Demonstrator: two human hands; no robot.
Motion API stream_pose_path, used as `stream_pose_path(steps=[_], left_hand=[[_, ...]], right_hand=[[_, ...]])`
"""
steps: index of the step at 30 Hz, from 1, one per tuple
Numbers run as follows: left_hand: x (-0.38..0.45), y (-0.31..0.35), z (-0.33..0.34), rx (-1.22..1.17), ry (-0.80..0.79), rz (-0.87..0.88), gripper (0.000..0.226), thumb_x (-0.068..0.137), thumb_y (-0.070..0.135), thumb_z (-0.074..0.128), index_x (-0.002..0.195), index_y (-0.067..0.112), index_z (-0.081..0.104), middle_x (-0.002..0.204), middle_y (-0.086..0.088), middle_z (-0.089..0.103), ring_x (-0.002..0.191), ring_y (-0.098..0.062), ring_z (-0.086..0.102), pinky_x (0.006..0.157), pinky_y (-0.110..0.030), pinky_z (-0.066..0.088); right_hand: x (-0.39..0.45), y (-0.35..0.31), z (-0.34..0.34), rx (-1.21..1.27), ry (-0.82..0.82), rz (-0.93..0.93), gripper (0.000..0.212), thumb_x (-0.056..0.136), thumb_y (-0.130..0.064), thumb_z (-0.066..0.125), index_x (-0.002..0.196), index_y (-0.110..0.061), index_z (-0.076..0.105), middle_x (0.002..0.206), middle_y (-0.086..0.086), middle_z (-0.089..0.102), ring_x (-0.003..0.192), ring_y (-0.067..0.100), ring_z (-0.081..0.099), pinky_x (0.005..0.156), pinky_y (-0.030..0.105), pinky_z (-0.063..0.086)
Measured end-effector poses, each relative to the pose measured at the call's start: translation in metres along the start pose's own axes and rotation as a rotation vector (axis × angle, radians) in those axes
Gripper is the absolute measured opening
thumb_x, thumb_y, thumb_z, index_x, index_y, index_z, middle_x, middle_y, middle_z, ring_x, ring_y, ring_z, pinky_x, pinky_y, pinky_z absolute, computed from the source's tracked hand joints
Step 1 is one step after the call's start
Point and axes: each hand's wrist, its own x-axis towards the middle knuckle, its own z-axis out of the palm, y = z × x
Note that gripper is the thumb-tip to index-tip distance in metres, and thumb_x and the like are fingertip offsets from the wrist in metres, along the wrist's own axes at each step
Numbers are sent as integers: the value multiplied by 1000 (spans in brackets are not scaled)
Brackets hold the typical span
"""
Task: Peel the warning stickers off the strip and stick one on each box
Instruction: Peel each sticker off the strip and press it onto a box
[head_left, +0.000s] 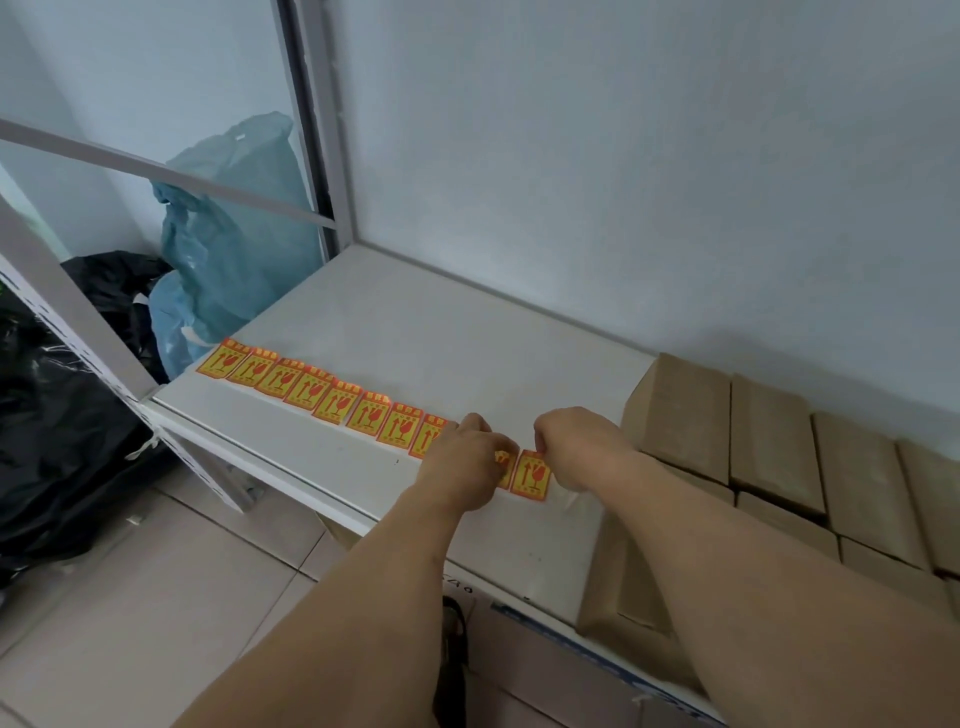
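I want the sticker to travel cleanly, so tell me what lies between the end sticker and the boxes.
Nothing visible does. The right hand pinches the end sticker at the strip's right end, the left hand rests on the strip, and only bare white shelf lies between it and the brown boxes to the right.
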Motion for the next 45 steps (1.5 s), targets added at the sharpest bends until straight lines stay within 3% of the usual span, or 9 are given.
stream_pose_path(steps=[7, 12, 17, 21, 27, 34, 37, 45], left_hand=[[0, 8, -1, 46, 0, -26, 35, 93, 25, 57, 126, 38, 58, 122, 1, 49, 111, -21, 46, 96, -36, 42], [2, 20, -7, 100, -6, -67, 34, 94, 27, 51, 126, 36, 56, 122, -1, 52, 111, -23, 48, 92, -38, 45], [4, 59, -21, -73, 139, -35, 32, 96, 37, 46, 125, 31, 58, 124, 3, 56, 113, -20, 51, 88, -37, 47], [7, 96, -23, -230, 143, 0, 34, 96, 44, 44, 121, 28, 61, 121, 4, 59, 110, -17, 55, 89, -37, 47], [18, 130, -17, -267, 117, 34, 47, 96, 54, 35, 125, 26, 59, 124, 7, 59, 110, -15, 56, 91, -36, 47], [25, 140, -11, -257, 57, 16, 54, 90, 59, 46, 132, 26, 52, 126, 8, 58, 109, -15, 57, 90, -35, 48], [26, 141, -7, -262, 53, -2, 54, 89, 59, 47, 131, 26, 53, 123, 7, 60, 107, -15, 57, 88, -36, 49], [26, 142, -3, -268, 54, -25, 53, 88, 60, 48, 130, 29, 52, 123, 9, 60, 107, -14, 58, 88, -36, 49]], right_hand=[[-23, 16, -31, 16, 73, -53, 21, 90, -6, 54, 103, -18, 65, 101, 1, 64, 89, 20, 60, 78, 33, 54], [-51, 44, -61, 209, 108, -73, 11, 94, -22, 52, 99, -25, 61, 103, -4, 61, 92, 16, 56, 72, 29, 46], [-73, 81, -89, 380, 157, -73, 11, 92, -26, 58, 101, -22, 64, 103, -3, 65, 96, 16, 59, 85, 33, 49], [-82, 119, -99, 429, 193, -6, 13, 94, -25, 56, 103, -19, 63, 101, -3, 65, 93, 17, 59, 80, 32, 45], [-74, 162, -95, 631, 249, 86, 4, 92, -18, 59, 95, -19, 61, 82, 6, 70, 73, 15, 64, 70, 33, 53], [-50, 178, -82, 689, 286, 104, 10, 93, -11, 53, 97, -16, 60, 78, 2, 63, 64, 11, 58, 61, 27, 47], [-38, 177, -72, 667, 267, 98, 10, 92, -11, 52, 94, -16, 61, 76, 4, 65, 67, 14, 59, 66, 31, 47], [-18, 179, -56, 674, 244, 97, 7, 90, -27, 64, 92, -24, 58, 91, -4, 63, 82, 15, 60, 70, 28, 46]])
